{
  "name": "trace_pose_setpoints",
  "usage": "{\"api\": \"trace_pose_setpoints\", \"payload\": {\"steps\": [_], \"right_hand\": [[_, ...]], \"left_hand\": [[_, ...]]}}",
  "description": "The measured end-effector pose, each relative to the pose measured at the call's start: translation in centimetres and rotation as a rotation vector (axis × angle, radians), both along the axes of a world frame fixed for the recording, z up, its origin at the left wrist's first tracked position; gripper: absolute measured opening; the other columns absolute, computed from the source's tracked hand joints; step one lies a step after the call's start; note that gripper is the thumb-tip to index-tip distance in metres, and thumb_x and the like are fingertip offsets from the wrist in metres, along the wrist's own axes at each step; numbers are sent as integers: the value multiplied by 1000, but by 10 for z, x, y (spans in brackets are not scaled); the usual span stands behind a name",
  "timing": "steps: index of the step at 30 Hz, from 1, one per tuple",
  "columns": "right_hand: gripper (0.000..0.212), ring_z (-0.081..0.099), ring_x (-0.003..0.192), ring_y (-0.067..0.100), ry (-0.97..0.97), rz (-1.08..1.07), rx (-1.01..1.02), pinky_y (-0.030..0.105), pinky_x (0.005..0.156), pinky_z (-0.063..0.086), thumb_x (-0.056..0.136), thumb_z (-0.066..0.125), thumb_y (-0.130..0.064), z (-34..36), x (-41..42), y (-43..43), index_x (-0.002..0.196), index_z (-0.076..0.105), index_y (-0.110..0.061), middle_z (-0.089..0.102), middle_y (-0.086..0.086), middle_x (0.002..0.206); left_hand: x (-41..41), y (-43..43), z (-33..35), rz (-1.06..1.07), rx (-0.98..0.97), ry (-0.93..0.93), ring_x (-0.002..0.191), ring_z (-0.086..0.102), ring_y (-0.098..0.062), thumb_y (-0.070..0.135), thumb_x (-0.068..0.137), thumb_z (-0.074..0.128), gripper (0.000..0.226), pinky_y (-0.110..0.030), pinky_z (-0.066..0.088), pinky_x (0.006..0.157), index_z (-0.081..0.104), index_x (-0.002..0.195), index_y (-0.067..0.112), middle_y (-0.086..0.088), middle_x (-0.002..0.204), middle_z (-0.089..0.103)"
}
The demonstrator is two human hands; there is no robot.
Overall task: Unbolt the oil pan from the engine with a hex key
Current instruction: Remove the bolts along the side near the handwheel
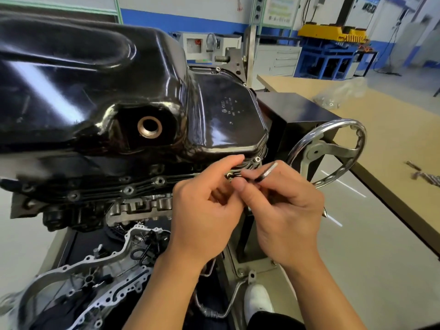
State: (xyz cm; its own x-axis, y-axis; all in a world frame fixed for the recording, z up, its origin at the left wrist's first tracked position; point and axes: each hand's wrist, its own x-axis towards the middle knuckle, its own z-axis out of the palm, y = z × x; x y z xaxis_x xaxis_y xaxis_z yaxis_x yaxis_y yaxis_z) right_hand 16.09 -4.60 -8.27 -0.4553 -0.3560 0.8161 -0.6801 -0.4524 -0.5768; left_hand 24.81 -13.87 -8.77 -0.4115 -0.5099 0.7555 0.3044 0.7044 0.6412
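Observation:
A glossy black oil pan [95, 86] sits upside-down on the engine, filling the upper left, with a brass drain hole [149, 127] in its side. Along its lower flange runs a row of bolts [128, 189]. My right hand [283, 210] pinches a dark metal hex key [266, 173] whose tip points at a bolt [230, 175] on the flange's right corner. My left hand [207, 210] has its fingers curled at that same bolt, thumb and forefinger touching it. Another bolt head [257, 159] shows just above the fingers.
A chrome handwheel [333, 151] of the engine stand sits right of my hands. A wooden workbench [392, 129] at right carries a plastic bag [338, 96] and loose tools [426, 176]. An aluminium cover [90, 277] lies on a tray below. A white shoe [258, 303] stands on the floor.

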Motion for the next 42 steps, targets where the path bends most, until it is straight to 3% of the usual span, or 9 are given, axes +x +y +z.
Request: {"api": "trace_pose_setpoints", "payload": {"steps": [3,6,10,15,20,34,37,40,42], "right_hand": [[20,59,73,10,21,20,41,18,69,46,91,71,-10,-1,1,1,109,75,-16,64,-5,80],[19,59,75,8,71,-20,88,16,72,44,95,65,-5,-2,1,1,113,72,-8,63,-4,82],[23,56,76,10,110,-42,117,16,72,42,99,56,-8,-3,3,0,119,69,-7,58,-3,82],[15,59,72,12,32,-117,19,18,68,45,92,70,-16,-1,7,-2,107,72,-12,63,-4,81],[8,57,69,13,37,-195,-51,19,65,42,84,80,-9,0,7,-1,86,74,-13,63,-1,76],[15,55,70,12,55,-213,-40,18,64,42,84,78,-5,1,8,-2,88,68,-16,62,-4,82],[9,57,75,13,67,-204,-14,20,65,43,88,72,-3,1,7,-1,94,71,-10,63,-1,84],[17,58,78,12,86,-195,10,19,67,43,90,67,3,0,7,-1,100,71,-9,63,-1,87],[16,59,81,12,94,-175,14,18,69,45,91,67,3,1,8,-1,102,70,-9,63,-1,89]], "left_hand": [[3,-3,-1,-23,-26,-8,44,52,-7,25,88,66,36,-13,43,49,66,124,30,7,54,59],[5,-5,0,-22,-2,-3,44,51,-6,28,88,66,37,-14,44,51,65,126,28,7,55,59],[4,-4,4,-49,-21,-26,47,50,-8,26,94,63,22,-19,44,50,75,112,26,8,54,57],[3,-4,3,-43,95,-9,61,69,-19,26,89,67,16,-38,57,56,78,101,25,4,69,72],[1,0,5,33,82,18,49,58,-17,30,86,67,14,-34,51,48,70,99,32,3,57,61],[-2,0,4,10,73,-1,51,62,-17,33,87,66,11,-37,52,49,68,98,33,4,60,64],[0,-1,3,-33,92,-53,52,63,-19,38,88,65,19,-38,53,50,68,106,34,3,60,65],[0,-4,2,-59,71,-104,49,59,-20,36,92,62,25,-38,52,49,69,116,34,1,58,64],[-1,-4,2,-88,82,-100,57,67,-20,30,95,64,23,-40,56,54,72,115,32,2,66,70]]}}
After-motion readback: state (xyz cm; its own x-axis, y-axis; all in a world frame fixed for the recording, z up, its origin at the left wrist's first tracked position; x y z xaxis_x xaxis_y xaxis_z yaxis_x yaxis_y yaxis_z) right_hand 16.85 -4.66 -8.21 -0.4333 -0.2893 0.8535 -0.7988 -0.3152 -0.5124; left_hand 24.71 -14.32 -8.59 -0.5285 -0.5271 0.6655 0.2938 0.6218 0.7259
